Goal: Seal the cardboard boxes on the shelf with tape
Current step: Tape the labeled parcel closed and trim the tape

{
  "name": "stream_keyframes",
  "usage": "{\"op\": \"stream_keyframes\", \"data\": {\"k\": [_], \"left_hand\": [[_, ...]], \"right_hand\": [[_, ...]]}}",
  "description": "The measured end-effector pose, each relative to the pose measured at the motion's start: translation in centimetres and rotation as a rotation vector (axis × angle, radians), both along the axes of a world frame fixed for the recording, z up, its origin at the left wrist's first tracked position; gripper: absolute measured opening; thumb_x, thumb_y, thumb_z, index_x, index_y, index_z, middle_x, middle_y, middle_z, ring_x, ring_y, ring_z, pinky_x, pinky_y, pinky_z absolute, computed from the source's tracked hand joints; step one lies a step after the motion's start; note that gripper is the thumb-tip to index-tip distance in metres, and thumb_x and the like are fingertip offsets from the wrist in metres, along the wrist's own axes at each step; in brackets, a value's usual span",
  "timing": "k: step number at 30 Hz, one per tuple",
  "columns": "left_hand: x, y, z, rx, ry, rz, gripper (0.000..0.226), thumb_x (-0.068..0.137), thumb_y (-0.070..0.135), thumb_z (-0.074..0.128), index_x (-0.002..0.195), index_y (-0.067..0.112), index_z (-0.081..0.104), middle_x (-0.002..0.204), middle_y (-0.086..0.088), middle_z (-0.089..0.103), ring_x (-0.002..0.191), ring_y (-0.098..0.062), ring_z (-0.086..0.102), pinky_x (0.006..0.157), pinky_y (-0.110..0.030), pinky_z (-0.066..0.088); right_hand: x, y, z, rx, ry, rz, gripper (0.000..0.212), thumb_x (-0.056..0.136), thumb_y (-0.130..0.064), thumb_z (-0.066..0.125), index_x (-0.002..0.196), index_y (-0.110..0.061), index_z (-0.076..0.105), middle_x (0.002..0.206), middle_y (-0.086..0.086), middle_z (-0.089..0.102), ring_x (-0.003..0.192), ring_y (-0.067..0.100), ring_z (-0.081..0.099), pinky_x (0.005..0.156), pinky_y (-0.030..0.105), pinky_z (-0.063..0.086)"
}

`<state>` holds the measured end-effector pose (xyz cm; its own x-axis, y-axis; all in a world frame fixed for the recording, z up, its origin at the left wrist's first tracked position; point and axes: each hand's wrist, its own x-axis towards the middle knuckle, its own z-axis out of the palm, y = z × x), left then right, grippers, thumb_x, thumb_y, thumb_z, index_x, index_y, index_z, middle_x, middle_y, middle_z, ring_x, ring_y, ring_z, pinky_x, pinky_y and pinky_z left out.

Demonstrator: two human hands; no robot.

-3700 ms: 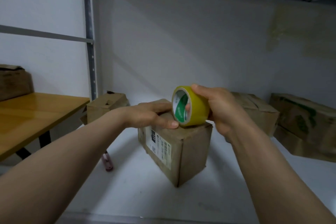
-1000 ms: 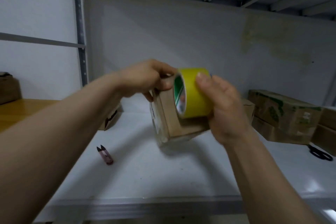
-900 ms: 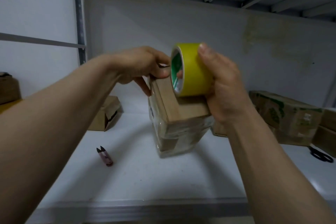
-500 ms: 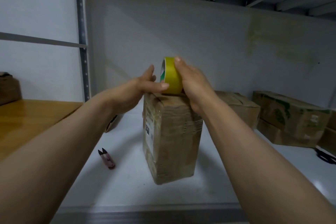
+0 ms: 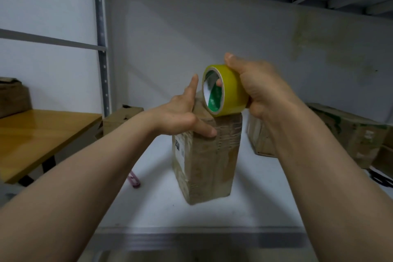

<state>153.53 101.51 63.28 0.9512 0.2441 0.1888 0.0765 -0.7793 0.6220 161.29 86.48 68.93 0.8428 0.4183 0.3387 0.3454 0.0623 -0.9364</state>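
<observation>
White shelf board [image 5: 265,208] runs back to a pale wall [image 5: 191,38], with one perforated metal upright [image 5: 101,49] at its left end.

One tall cardboard box [image 5: 208,166] stands on end in the middle of the shelf. Its faces are wrinkled and shiny, and one white label [image 5: 178,148] shows on its left side.

One yellow tape roll [image 5: 231,91] sits tilted on this box's top right edge. The right hand [image 5: 259,87] is clamped round it: thumb over the top, fingers curled behind, one fingertip showing inside the core.

The left hand [image 5: 180,115] lies against the box's upper left corner. Its thumb [image 5: 204,130] is stretched flat across the front face and its index finger [image 5: 193,85] points straight up just beside the roll. The other fingers are hidden.

Three more boxes show on the shelf:
- A small one [image 5: 121,117] is behind the tall box to its left.
- A second [image 5: 259,138] is behind it to the right, partly covered by the right forearm.
- A green-printed one [image 5: 348,134] is farther right.

A brown corner at the frame's right edge is cut off.

One pink pair of snips [image 5: 134,180] lies left of the tall box, partly behind the left forearm. One dark, blurred tool [image 5: 380,178] lies well to its right.

Beyond the upright, well left of the tall box, is one wooden table [image 5: 42,130] carrying a fifth box [image 5: 12,100].
</observation>
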Motion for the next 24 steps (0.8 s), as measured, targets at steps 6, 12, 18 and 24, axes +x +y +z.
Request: {"op": "stream_keyframes", "data": {"k": [6,12,18,24], "left_hand": [[-0.2,-0.2,0.5,0.113,0.038,0.085,0.128,0.074,0.051,0.08,0.15,0.05,-0.023,0.168,-0.009,0.001,0.153,-0.034,0.003,0.121,-0.058,0.014],[-0.1,-0.5,0.5,0.214,0.045,0.075,0.103,0.077,0.055,0.074,0.144,0.069,-0.003,0.168,-0.011,0.002,0.151,-0.038,-0.001,0.117,-0.06,0.013],[-0.5,-0.9,0.5,0.291,0.09,0.054,0.076,0.083,0.06,0.065,0.147,0.062,0.024,0.162,0.002,0.02,0.144,-0.032,0.012,0.113,-0.05,0.018],[-0.4,-2.0,-0.3,0.226,-0.045,-0.002,0.066,0.089,0.045,0.067,0.145,0.059,0.035,0.159,0.011,0.029,0.147,-0.025,0.014,0.119,-0.045,0.012]], "right_hand": [[-1.7,-2.7,-1.4,-0.054,-0.011,0.013,0.046,0.073,-0.047,0.079,0.103,-0.012,0.071,0.102,0.012,0.073,0.092,0.031,0.07,0.092,0.053,0.056],[-3.2,-5.3,-4.6,-0.132,0.034,-0.005,0.048,0.077,-0.055,0.076,0.093,-0.011,0.069,0.1,0.013,0.071,0.09,0.031,0.069,0.09,0.049,0.055],[-2.8,-7.1,-8.4,-0.1,0.097,0.005,0.056,0.081,-0.054,0.073,0.095,-0.001,0.072,0.097,0.02,0.073,0.096,0.04,0.069,0.098,0.059,0.05],[-2.4,-6.6,-12.2,-0.08,0.188,0.069,0.05,0.092,-0.048,0.063,0.103,-0.001,0.071,0.089,0.02,0.074,0.08,0.032,0.071,0.084,0.046,0.056]]}}
